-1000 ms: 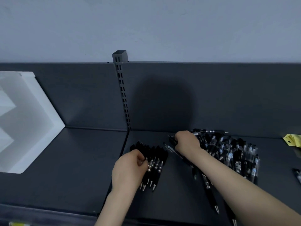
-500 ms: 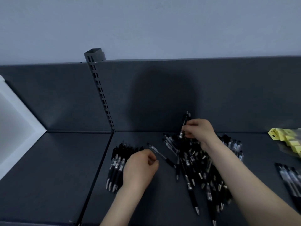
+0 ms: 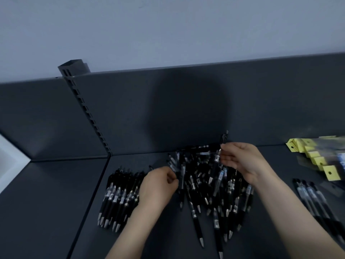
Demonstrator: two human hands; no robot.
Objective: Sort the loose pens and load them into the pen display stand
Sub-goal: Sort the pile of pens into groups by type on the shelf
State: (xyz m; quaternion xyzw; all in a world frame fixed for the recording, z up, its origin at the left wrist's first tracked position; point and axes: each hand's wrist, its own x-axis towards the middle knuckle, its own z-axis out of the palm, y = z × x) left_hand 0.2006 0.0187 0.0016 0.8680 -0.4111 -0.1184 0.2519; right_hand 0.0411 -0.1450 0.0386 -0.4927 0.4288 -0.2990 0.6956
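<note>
A loose heap of black click pens [image 3: 201, 186] lies on the dark shelf [image 3: 46, 202]. To its left, a neat row of the same pens [image 3: 119, 199] lies side by side, tips toward me. My right hand [image 3: 242, 161] pinches one black pen [image 3: 217, 157] at the heap's back edge, holding it nearly upright with its clip end up. My left hand [image 3: 158, 186] sits between the row and the heap, fingers curled around a thin black pen whose end [image 3: 150, 167] pokes out behind the knuckles. A white corner of the display stand [image 3: 11, 161] shows at far left.
Another row of pens [image 3: 315, 200] lies at the right edge. Yellow-tagged clear packets [image 3: 317, 159] are stacked at the back right. A slotted upright [image 3: 87, 113] splits the dark back panel. A seam runs down the shelf left of the sorted row.
My right hand has lifted one pen out of the heap and stood it up. My left hand has left the sorted row and moved right to the heap's edge. The view has swung right.
</note>
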